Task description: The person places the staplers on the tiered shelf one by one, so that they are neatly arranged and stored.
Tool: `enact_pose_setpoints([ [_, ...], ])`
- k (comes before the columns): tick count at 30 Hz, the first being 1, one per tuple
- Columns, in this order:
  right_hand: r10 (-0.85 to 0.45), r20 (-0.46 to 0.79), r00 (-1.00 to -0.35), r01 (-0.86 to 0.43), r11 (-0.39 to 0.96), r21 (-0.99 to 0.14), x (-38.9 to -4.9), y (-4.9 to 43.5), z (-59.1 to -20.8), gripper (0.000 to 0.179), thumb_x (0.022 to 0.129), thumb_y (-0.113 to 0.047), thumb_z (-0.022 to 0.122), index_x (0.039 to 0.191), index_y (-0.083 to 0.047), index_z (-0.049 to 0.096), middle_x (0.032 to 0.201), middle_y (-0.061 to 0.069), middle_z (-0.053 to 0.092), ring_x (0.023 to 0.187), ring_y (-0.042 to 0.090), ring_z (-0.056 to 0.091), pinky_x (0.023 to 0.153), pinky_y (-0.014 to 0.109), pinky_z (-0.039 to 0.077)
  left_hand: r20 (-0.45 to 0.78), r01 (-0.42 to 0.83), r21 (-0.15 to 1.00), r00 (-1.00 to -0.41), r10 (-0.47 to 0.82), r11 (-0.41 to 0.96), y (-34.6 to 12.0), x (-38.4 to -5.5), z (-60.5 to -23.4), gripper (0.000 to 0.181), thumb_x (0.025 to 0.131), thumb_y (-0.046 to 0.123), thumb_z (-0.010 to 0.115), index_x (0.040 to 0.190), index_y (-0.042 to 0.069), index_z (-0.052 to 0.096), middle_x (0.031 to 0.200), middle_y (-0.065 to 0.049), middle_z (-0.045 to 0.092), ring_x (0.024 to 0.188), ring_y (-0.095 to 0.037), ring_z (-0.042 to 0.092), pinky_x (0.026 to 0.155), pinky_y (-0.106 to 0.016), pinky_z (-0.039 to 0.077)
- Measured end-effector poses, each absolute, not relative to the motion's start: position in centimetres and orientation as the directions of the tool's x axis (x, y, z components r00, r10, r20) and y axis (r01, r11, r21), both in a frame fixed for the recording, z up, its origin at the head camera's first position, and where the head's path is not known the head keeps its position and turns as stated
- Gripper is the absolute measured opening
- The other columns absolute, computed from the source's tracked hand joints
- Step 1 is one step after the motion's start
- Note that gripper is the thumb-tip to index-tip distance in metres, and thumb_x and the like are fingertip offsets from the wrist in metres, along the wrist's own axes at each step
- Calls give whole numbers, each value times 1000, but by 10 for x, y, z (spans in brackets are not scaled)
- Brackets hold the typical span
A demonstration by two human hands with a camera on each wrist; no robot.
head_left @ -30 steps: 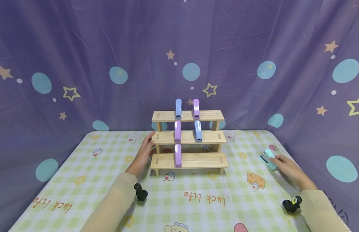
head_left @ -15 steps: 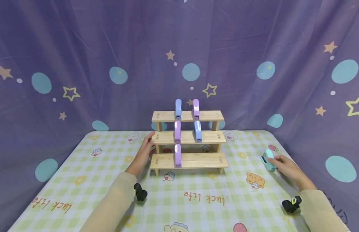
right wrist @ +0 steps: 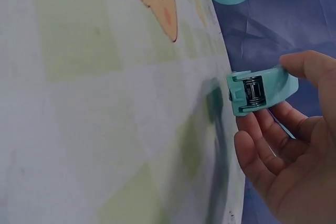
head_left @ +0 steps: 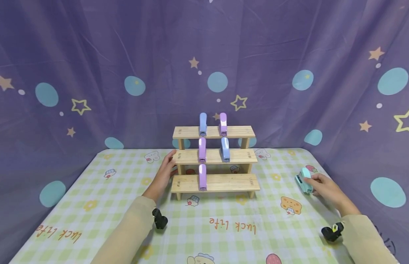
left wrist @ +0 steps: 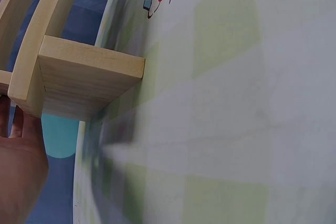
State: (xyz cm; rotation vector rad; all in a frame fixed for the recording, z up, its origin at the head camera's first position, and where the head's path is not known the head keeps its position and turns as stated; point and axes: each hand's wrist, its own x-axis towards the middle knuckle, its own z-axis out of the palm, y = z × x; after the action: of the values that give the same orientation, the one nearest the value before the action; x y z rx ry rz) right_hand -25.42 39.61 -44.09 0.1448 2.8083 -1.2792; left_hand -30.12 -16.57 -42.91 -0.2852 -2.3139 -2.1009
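A three-tier wooden stand (head_left: pixel 230 183) sits in the middle of the table in the head view. My left hand (head_left: pixel 162 176) grips the left end of its middle tier, with part of the fingers hidden behind the wood in the left wrist view. At the right side, my right hand (head_left: pixel 328 193) pinches a teal stapler (right wrist: pixel 273 87) between thumb and fingers, its spring showing in the right wrist view. The top tier bears a blue stapler (head_left: pixel 203 124) and a purple stapler (head_left: pixel 223 124). Below them are a purple stapler (head_left: pixel 202 149) and a blue stapler (head_left: pixel 225 149). One purple stapler (head_left: pixel 203 176) stands on the bottom tier's left half.
A green-and-white checked cloth (head_left: pixel 131 216) with printed cartoons covers the table. Behind and at both sides hangs a purple curtain (head_left: pixel 164 47) with stars and blue ovals. Each wrist carries a small black camera, the left camera (head_left: pixel 160 219) and the right camera (head_left: pixel 332 232).
The teal stapler has turned in my right hand, from slanted to more upright in the head view. My left hand keeps its place on the stand.
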Motion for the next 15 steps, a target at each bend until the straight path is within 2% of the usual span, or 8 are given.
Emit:
enact_pose_setpoints([
  [6,53,-45,-998,69,692,-719,-252,392,-429,64,102,-50,53,128,9,49,116,24,60,86,23,61,71,29,51,134,146,986,-980,145,77,-166,-301,-429,55,111,34,33,161,20,19,160,-11,25,143,-33,30,117,-54,27],
  [10,33,-26,-999,41,689,-724,-248,386,-422,60,102,-50,52,125,6,51,118,23,60,90,28,65,76,38,53,125,137,988,-981,151,73,-166,-302,-430,54,111,34,33,161,22,19,161,-11,24,144,-33,29,118,-54,26],
  [13,18,-9,-1000,19,681,-732,-247,381,-416,59,102,-50,53,124,5,52,120,24,59,90,25,65,79,42,54,125,137,988,-981,151,76,-167,-302,-430,53,111,35,33,161,22,20,160,-11,24,143,-33,29,118,-54,25],
  [15,10,-2,-1000,9,675,-738,-247,377,-413,60,102,-50,53,125,5,52,128,26,55,92,22,64,80,40,56,131,144,986,-980,149,82,-167,-302,-429,53,111,35,33,161,22,20,160,-10,25,143,-32,30,117,-54,26],
])
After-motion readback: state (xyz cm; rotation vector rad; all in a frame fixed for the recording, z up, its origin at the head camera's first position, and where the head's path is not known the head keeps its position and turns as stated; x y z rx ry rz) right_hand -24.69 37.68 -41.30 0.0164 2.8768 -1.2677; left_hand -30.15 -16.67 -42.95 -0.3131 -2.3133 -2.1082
